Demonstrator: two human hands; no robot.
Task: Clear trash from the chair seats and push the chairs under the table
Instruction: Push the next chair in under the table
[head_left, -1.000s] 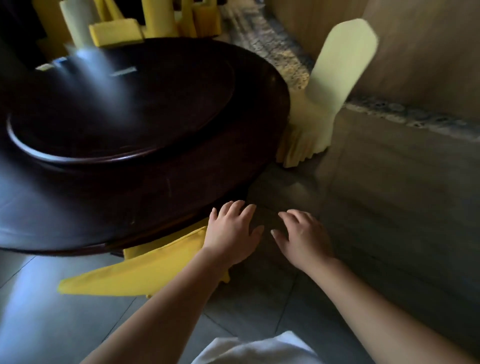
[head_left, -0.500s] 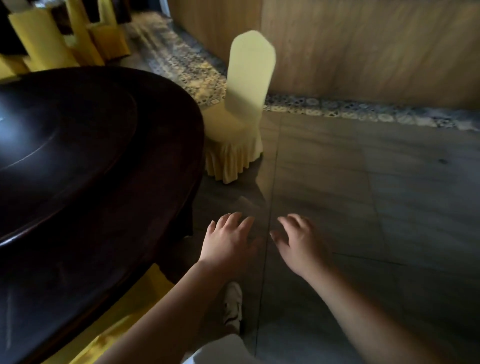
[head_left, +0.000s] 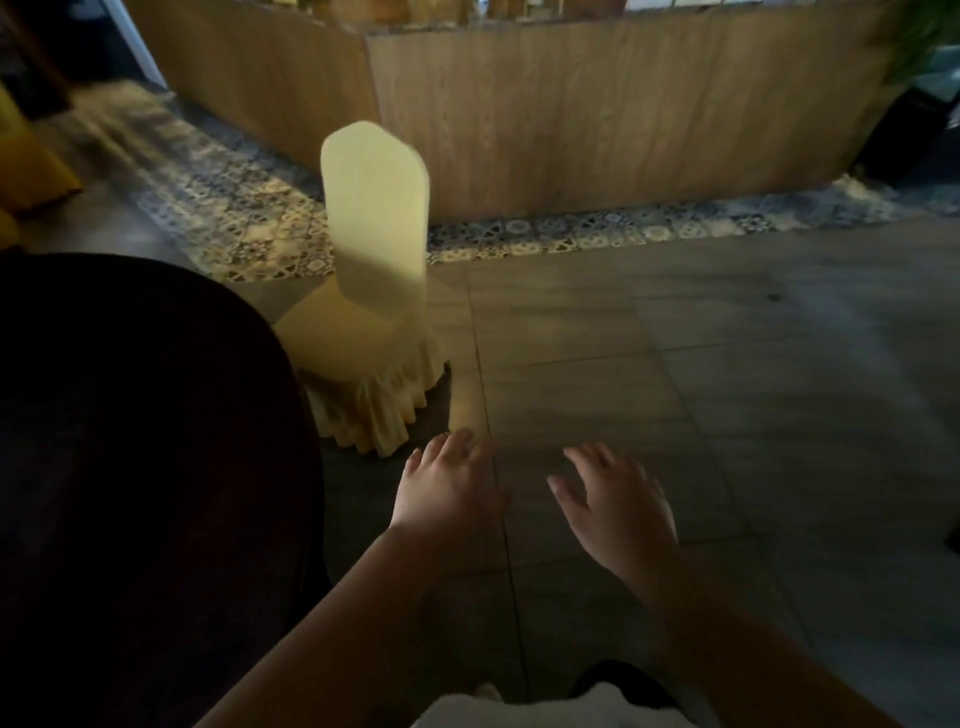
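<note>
A chair in a pale yellow cover (head_left: 371, 291) stands on the tiled floor just right of the dark round table (head_left: 135, 467), its back upright and its seat facing the table. I see no trash on the part of the seat that shows. My left hand (head_left: 447, 488) and my right hand (head_left: 618, 504) are stretched out side by side above the floor, palms down, fingers straight and holding nothing. Both hands are a short way in front of the chair's skirt and touch nothing.
A wooden panel wall (head_left: 597, 114) runs along the back, with a strip of patterned tiles (head_left: 597, 234) at its foot. Another yellow chair (head_left: 26, 176) shows at the far left edge. Grey floor tiles (head_left: 753, 415) spread out to the right. A dark planter (head_left: 909, 135) stands at the right.
The view has swung right, away from the table. The yellow chair cover under the table edge has left the view, and the pale chair now stands nearer and more central. Both hands stay outstretched.
</note>
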